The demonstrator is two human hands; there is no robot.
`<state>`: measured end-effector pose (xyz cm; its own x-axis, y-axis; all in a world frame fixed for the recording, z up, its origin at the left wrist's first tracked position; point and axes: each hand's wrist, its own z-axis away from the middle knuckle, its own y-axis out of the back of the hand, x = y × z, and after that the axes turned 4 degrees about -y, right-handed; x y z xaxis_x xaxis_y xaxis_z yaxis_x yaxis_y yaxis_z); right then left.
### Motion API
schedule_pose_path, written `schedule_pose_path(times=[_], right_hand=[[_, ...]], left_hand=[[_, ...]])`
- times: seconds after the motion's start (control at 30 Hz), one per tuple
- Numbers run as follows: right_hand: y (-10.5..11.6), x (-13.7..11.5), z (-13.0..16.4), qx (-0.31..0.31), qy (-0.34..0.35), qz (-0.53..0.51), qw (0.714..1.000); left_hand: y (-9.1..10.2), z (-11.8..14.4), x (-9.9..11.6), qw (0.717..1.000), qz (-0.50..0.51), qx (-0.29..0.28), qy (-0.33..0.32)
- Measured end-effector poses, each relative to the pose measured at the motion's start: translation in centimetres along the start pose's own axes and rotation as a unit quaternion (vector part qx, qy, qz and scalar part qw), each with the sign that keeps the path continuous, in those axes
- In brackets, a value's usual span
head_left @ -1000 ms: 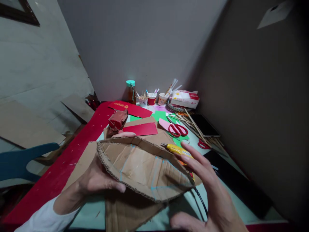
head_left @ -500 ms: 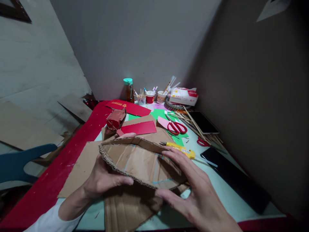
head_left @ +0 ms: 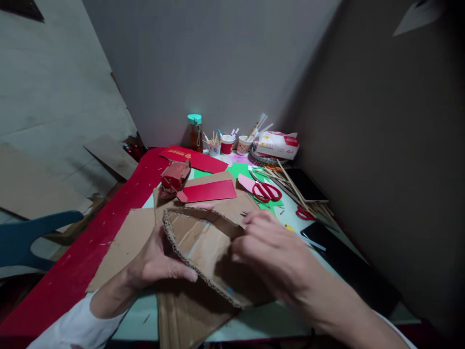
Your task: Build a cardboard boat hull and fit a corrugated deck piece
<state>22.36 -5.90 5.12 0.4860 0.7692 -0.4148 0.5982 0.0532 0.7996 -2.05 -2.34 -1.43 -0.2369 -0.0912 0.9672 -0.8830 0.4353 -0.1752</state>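
Note:
A boat-shaped cardboard piece (head_left: pixel 196 237), with low corrugated walls and a pointed left end, is held up over the table. My left hand (head_left: pixel 160 266) grips that pointed end, thumb along the near wall and fingertips behind the far one. Bent fingers of my right hand (head_left: pixel 269 247) close on the far wall toward the right; my hand covers the piece's right part. Below lies a flat cardboard sheet (head_left: pixel 189 315). Mostly hidden behind my right hand is the yellow-handled tool (head_left: pixel 288 227).
Red-handled scissors (head_left: pixel 267 192), a red card strip (head_left: pixel 209 191) and a crumpled red-brown wrapped object (head_left: pixel 175 175) lie beyond. At right are a black phone-like slab (head_left: pixel 352 266), a tablet (head_left: pixel 305 184) and wooden sticks. Paper cups (head_left: pixel 227 145), a bottle (head_left: pixel 195 133) and a tissue pack (head_left: pixel 278 145) line the back.
My right hand has shifted from spanning the right end's near and far walls to fingers curled at the far wall. The cardboard piece has turned, its near wall now slanting more steeply.

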Motion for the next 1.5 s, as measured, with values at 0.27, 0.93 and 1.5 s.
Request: schedule_pose_path(times=[0.27,0.93,1.5], right_hand=[[2.9,3.4,3.2,0.444,-0.273,-0.285,0.805],[-5.2,1.1,-0.9,-0.038,-0.361,-0.020,0.932],[-7.5,0.7,-2.1,-0.059,-0.388,-0.015,0.920]], left_hand=[[0.0,0.3,0.5,0.984,0.167,0.004,0.055],[-4.2,-1.6,-0.6,0.961,0.079,0.226,0.139],[-4.7,-0.4,-2.8,0.979,-0.064,0.160,0.107]])
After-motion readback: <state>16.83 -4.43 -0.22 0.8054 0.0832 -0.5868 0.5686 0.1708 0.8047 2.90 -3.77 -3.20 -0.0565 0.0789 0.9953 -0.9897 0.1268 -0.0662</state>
